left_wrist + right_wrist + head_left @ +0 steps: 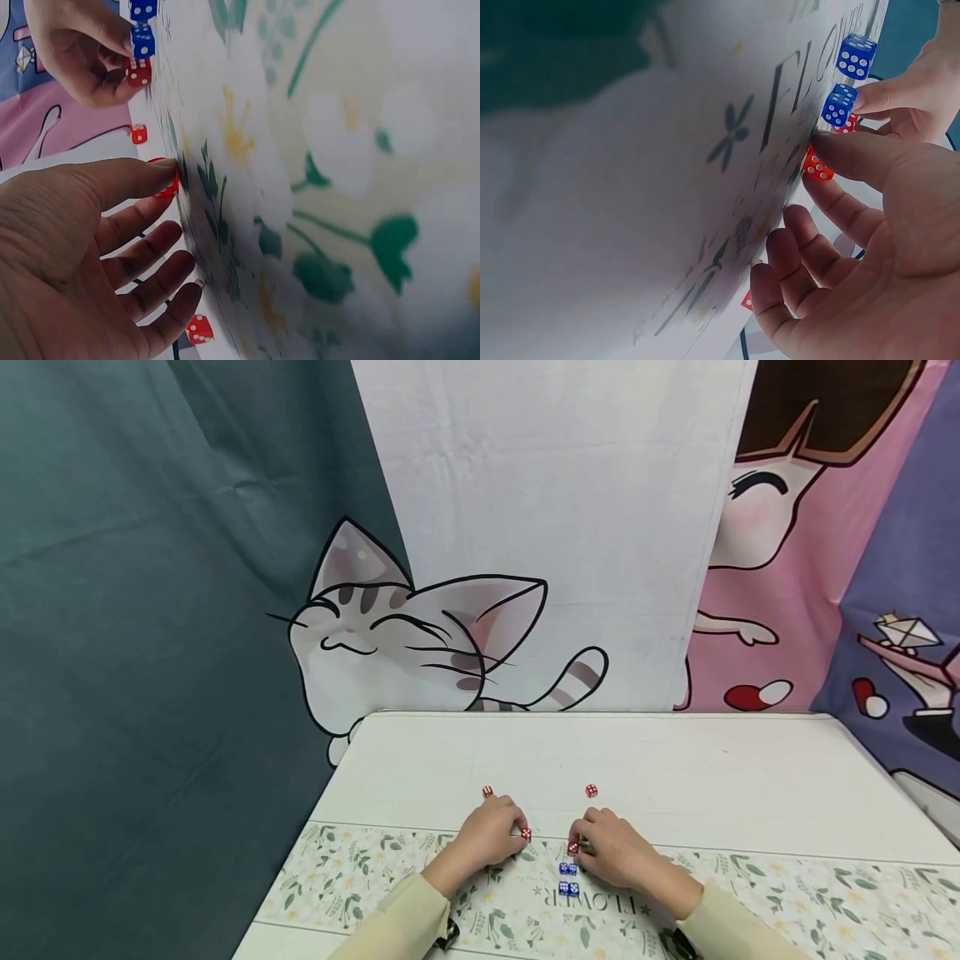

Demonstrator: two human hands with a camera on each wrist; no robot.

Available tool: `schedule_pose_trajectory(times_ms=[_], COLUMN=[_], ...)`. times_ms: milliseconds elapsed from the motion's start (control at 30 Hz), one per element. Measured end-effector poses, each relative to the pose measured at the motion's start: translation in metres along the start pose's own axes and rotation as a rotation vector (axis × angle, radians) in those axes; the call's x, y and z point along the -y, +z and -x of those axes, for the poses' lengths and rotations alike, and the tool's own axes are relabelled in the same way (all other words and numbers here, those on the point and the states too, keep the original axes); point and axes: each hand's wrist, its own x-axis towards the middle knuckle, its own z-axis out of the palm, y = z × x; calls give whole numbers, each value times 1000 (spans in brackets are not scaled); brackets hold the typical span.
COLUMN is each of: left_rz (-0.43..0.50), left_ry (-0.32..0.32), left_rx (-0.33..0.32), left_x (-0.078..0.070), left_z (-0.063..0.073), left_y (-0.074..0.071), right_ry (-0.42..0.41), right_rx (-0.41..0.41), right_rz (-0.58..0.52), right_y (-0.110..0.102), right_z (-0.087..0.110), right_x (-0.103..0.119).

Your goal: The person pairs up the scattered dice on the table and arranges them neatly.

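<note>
My left hand (491,831) pinches a red die (526,834) between thumb and forefinger, close to the cloth; its other fingers are spread in the left wrist view. Across from it, my right hand (611,847) grips another red die (573,848) by thumb and forefinger, just beyond the blue dice. Several blue dice stand in two pairs, a farther pair (567,868) and a nearer pair (568,888). In the right wrist view a blue die (840,105) sits close to the right thumb. The held dice are partly covered by fingertips.
Two loose red dice lie farther back, one (487,791) beyond the left hand and one (592,791) beyond the right. A floral strip (337,868) with lettering crosses the white table (675,760). Printed curtains (562,510) hang behind and to the left.
</note>
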Motion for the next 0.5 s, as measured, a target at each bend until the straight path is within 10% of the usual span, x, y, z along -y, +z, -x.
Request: schedule_pose_trajectory(times_ms=[500], left_rz=[-46], left_ry=[45], left_rx=[9], left_x=[-18], left_z=[-3], left_y=[5], right_ry=[14], right_rx=[-9], right_rz=[9], right_y=[1], right_z=[1], right_x=[1])
